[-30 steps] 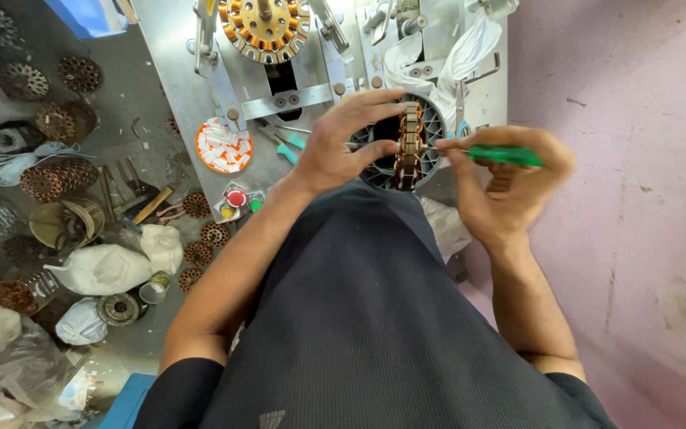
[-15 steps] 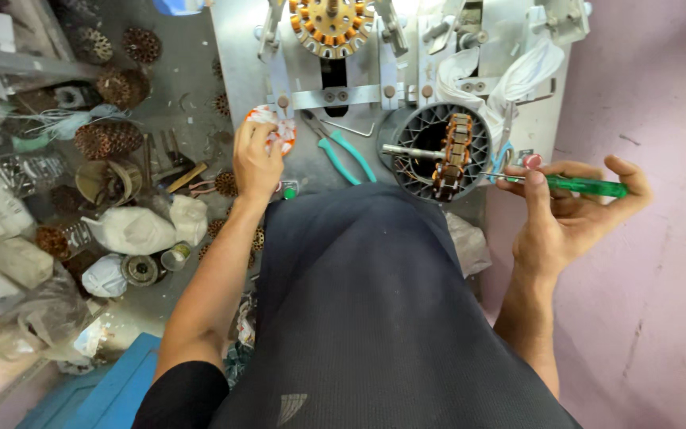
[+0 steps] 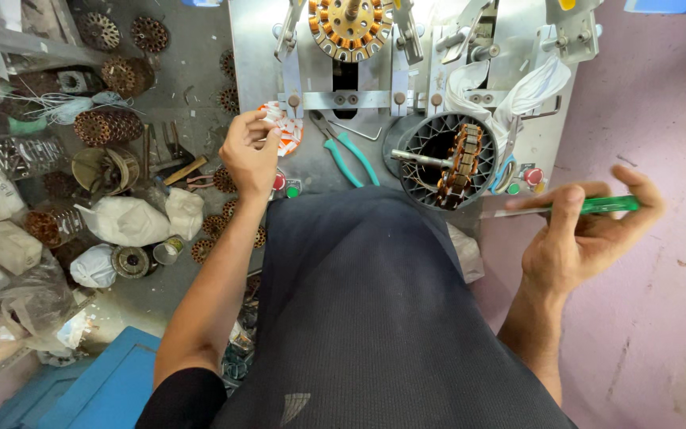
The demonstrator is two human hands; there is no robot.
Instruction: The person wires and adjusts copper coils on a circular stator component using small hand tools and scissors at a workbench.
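My left hand (image 3: 249, 151) reaches to the left part of the grey metal bench (image 3: 252, 71), its fingers closed on a small round orange-and-white object (image 3: 286, 131). My right hand (image 3: 581, 230) is out to the right, over the pink floor, pinching a green-handled tool (image 3: 597, 206) whose thin blade points left. Between the hands sits a black round housing (image 3: 418, 171) holding a copper-wound stator (image 3: 460, 165) on edge, with a metal shaft sticking out to the left.
Teal-handled pliers (image 3: 351, 155) lie on the bench beside the housing. A winding fixture with an orange stator (image 3: 348, 25) stands at the back. Several copper-wound stators (image 3: 107, 125), white bags (image 3: 125, 220) and parts fill the left side. A blue crate (image 3: 97, 389) sits at bottom left.
My left hand left the black housing and moved left to the orange-and-white object. My right hand drew away from the stator to the right with the green tool.
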